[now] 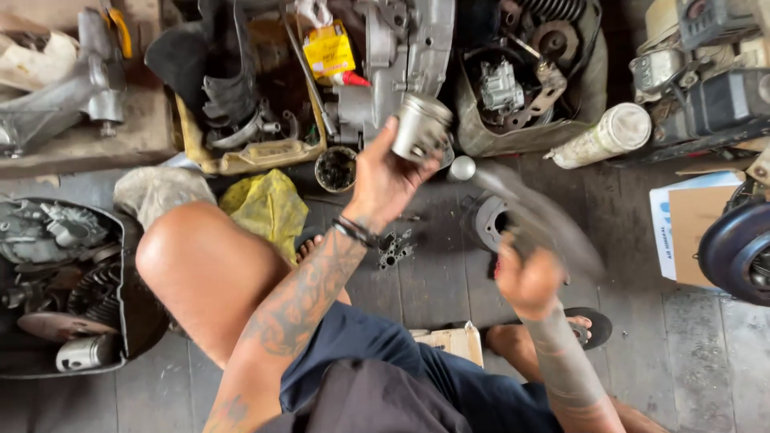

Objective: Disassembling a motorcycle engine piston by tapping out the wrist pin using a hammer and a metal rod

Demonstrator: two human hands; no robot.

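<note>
The left hand (385, 172) holds up a shiny metal piston (420, 127), shaped like a short cup. The fingers wrap around its side, and it sits in the air above the floor (706, 361). The right hand (525, 281) is closed tight around a long tool (537, 216), which is a grey blur, so I cannot tell what kind it is.

Behind the piston lies a yellow packet (327, 50) with a red-tipped tube (351, 78) beside it. A white spray can (603, 136) lies on its side to the right. A white and brown cardboard box (688, 224) rests at the far right. A yellow rag (269, 207) lies near the knee.

The floor is made of dark, dirty wood planks. Engine parts lie all around. The left arm is bent up, with a black band (357, 232) on the wrist.
</note>
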